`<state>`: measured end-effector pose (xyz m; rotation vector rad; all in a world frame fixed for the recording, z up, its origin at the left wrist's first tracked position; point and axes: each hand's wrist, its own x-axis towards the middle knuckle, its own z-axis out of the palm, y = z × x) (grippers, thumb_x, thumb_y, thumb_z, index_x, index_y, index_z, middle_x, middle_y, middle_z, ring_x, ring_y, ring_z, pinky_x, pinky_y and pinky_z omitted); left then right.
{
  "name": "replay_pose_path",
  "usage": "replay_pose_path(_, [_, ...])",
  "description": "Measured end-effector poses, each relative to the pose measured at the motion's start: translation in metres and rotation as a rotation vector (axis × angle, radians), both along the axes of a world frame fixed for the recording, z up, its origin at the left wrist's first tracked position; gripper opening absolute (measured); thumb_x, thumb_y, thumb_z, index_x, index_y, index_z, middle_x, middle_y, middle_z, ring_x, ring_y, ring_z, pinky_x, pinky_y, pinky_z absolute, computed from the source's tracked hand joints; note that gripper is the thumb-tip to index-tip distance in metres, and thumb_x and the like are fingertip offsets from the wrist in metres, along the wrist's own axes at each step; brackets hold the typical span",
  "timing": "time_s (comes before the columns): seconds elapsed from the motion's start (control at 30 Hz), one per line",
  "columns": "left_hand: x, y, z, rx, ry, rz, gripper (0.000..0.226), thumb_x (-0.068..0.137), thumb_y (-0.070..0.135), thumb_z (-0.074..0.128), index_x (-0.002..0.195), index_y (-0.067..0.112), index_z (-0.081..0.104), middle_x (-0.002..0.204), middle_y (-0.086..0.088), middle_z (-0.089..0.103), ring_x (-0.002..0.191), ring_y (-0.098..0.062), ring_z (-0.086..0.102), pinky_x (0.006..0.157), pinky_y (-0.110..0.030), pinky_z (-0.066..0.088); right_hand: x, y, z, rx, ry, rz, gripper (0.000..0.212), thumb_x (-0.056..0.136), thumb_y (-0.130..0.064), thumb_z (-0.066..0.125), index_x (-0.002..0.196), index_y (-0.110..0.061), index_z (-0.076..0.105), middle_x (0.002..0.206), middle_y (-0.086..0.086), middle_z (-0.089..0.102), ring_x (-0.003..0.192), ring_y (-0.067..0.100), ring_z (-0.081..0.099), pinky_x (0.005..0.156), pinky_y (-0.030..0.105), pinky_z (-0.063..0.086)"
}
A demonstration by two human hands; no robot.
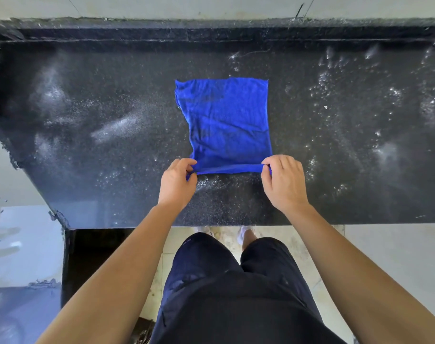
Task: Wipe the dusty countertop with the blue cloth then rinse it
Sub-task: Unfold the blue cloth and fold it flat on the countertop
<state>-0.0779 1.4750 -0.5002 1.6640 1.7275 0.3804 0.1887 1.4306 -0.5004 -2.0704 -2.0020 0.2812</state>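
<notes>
A blue cloth [226, 122] lies spread flat in the middle of a black speckled countertop [112, 170]. White dust streaks and specks cover the stone to the left and right of the cloth. My left hand [176, 182] pinches the cloth's near left corner. My right hand [283, 180] pinches its near right corner. The near edge is lifted slightly and stretched taut between the two hands, while the far part rests on the stone.
A raised black ledge [211, 33] runs along the back under a pale wall. The countertop's left end is cut at an angle, with a broken edge [57, 217]. Pale floor tiles [385, 256] lie below the front edge, where my legs stand.
</notes>
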Motion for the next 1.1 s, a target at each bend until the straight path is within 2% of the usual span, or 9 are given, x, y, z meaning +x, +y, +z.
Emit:
replay_pose_path(0.1, [-0.004, -0.018, 0.006, 0.134, 0.062, -0.127, 0.008, 0.079, 0.008, 0.067, 0.08, 0.013, 0.073, 0.081, 0.002, 0.058, 0.071, -0.02, 0.056, 0.069, -0.031, 0.049, 0.002, -0.013, 0.002, -0.038, -0.03, 0.06, 0.013, 0.088, -0.021, 0.05, 0.089, -0.016, 0.061, 0.079, -0.003, 0.062, 0.076, 0.022, 0.055, 0.078, 0.036, 0.041])
replay_pose_path(0.2, [-0.006, -0.025, 0.01, -0.154, 0.337, -0.355, 0.03, 0.086, 0.03, 0.048, 0.065, 0.014, 0.063, 0.076, -0.003, 0.061, 0.078, -0.025, 0.055, 0.067, -0.033, 0.049, 0.002, -0.024, -0.003, -0.232, -0.146, 0.167, 0.033, 0.086, -0.033, 0.035, 0.071, -0.019, 0.061, 0.07, -0.005, 0.056, 0.07, 0.021, 0.051, 0.074, 0.036, 0.04])
replay_pose_path(0.3, [-0.008, -0.018, 0.012, -0.373, 0.365, -0.204, 0.036, 0.09, 0.034, 0.043, 0.068, 0.012, 0.06, 0.069, -0.005, 0.061, 0.07, -0.029, 0.058, 0.062, -0.033, 0.047, 0.0, -0.02, -0.009, -0.294, -0.192, 0.192, 0.04, 0.089, -0.036, 0.035, 0.066, -0.02, 0.063, 0.069, -0.005, 0.056, 0.071, 0.021, 0.051, 0.073, 0.035, 0.039])
replay_pose_path(0.47, [0.003, 0.035, 0.009, -0.182, 0.117, 0.283, 0.024, 0.094, 0.025, 0.048, 0.079, 0.016, 0.065, 0.069, 0.001, 0.059, 0.071, -0.024, 0.052, 0.064, -0.029, 0.039, -0.023, 0.021, -0.012, -0.164, -0.078, 0.18, 0.024, 0.096, -0.028, 0.056, 0.113, -0.017, 0.07, 0.101, 0.002, 0.064, 0.085, 0.026, 0.06, 0.077, 0.041, 0.048])
replay_pose_path(0.6, [0.017, 0.084, -0.007, -0.164, 0.046, 0.332, 0.029, 0.092, 0.027, 0.056, 0.075, 0.006, 0.068, 0.063, -0.005, 0.057, 0.062, -0.019, 0.046, 0.064, -0.031, 0.048, -0.053, 0.055, -0.022, -0.163, 0.002, 0.239, 0.032, 0.097, -0.019, 0.056, 0.128, -0.012, 0.063, 0.119, 0.005, 0.06, 0.093, 0.028, 0.06, 0.073, 0.042, 0.051])
replay_pose_path(0.7, [0.021, 0.097, -0.019, -0.201, -0.001, 0.353, 0.02, 0.083, 0.023, 0.067, 0.067, 0.017, 0.057, 0.064, -0.001, 0.049, 0.06, -0.018, 0.041, 0.063, -0.027, 0.046, -0.065, 0.066, -0.031, -0.196, -0.018, 0.27, 0.036, 0.097, -0.016, 0.056, 0.133, -0.012, 0.06, 0.127, 0.004, 0.057, 0.099, 0.03, 0.056, 0.072, 0.044, 0.053])
replay_pose_path(0.9, [0.016, 0.092, -0.023, -0.207, 0.067, 0.253, 0.018, 0.081, 0.031, 0.071, 0.072, 0.023, 0.057, 0.068, 0.001, 0.051, 0.064, -0.016, 0.044, 0.071, -0.038, 0.056, -0.07, 0.098, -0.026, -0.316, 0.136, 0.155, 0.027, 0.098, -0.02, 0.052, 0.119, -0.021, 0.069, 0.114, -0.001, 0.059, 0.1, 0.024, 0.054, 0.072, 0.036, 0.048])
replay_pose_path(1.03, [0.009, 0.072, -0.017, -0.192, 0.053, 0.278, 0.019, 0.092, 0.031, 0.057, 0.091, 0.022, 0.074, 0.079, 0.008, 0.065, 0.08, -0.017, 0.061, 0.073, -0.028, 0.049, -0.083, 0.15, -0.022, -0.329, 0.269, 0.092, 0.026, 0.095, -0.015, 0.049, 0.084, -0.03, 0.068, 0.085, 0.001, 0.055, 0.082, 0.025, 0.052, 0.068, 0.036, 0.043])
replay_pose_path(1.1, [0.005, 0.06, -0.018, -0.18, 0.067, 0.262, 0.02, 0.089, 0.029, 0.061, 0.102, 0.019, 0.074, 0.087, 0.009, 0.072, 0.088, -0.014, 0.065, 0.078, -0.025, 0.049, -0.101, 0.177, -0.021, -0.296, 0.328, 0.079, 0.022, 0.094, -0.019, 0.05, 0.082, -0.023, 0.069, 0.082, 0.0, 0.059, 0.079, 0.024, 0.052, 0.069, 0.036, 0.046])
